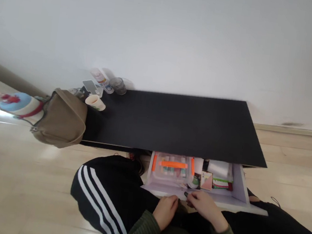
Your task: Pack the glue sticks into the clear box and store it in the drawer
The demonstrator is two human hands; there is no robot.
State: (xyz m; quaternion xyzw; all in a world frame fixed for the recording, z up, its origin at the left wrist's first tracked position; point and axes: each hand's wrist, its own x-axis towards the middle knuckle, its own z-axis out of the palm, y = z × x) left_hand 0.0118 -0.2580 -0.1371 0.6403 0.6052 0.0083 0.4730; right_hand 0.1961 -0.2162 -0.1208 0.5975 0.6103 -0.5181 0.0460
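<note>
- Drawer of pale, white-lilac board [239, 182] stands pulled out at the lower right of centre, its front panel lying close to the lap.
- Right hand [204, 206], just over that front panel, has thumb and forefinger drawn nearly together on a small, dark, rounded object [185, 194]; what it is made of is too small to tell.
- Left hand [165, 211], lower and beside it, is loosely curled with its fingertips near the panel's edge; whether it has hold of anything, I cannot tell.
- For good handling, a light, steady pinch would suit so small a piece; the left hand cupped beneath would guard against a drop into the dark lap, where it could be hard to find.
- Inside the drawer, a clear plastic box with orange handle and latches [174, 168] fills the left; a cream-and-red card pack [206, 180] and a green, white and red packet [221, 184] crowd the right.
- Overhead, the flat black tabletop [178, 123] covers the drawer's back, and black-trousered legs [106, 194] flank it, leaving little elbow room.
- Upper left, a white paper cup [95, 102] and slouching brown bag [65, 117] stand well apart from the hands.
</note>
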